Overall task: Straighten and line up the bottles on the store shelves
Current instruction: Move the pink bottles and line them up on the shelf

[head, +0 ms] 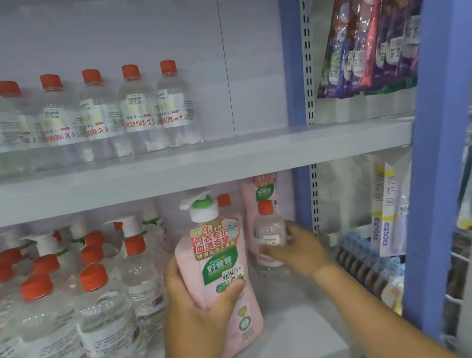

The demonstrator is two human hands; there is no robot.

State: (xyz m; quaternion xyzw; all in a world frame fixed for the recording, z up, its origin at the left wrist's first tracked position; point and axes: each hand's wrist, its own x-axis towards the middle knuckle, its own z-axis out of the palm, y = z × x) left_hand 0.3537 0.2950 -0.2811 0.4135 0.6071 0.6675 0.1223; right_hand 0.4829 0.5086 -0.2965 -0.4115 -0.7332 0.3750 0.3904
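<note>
My left hand (198, 306) grips a pink pump bottle (218, 269) with a green and red label and holds it upright at the front of the lower shelf (291, 340). Further back on the right, my right hand (296, 250) is closed round a small clear bottle with an orange cap (268, 234). Behind that stands another pink bottle (260, 196), and one more orange cap (224, 200) peeks out behind the pump. Clear orange-capped bottles (96, 306) crowd the lower shelf's left side in uneven rows.
On the upper shelf (198, 165) a row of clear orange-capped bottles (109, 113) stands along the back. A blue upright post (440, 126) bounds the bay on the right. Hanging packets (368, 31) and toothbrush packs (387, 211) fill the neighbouring bay.
</note>
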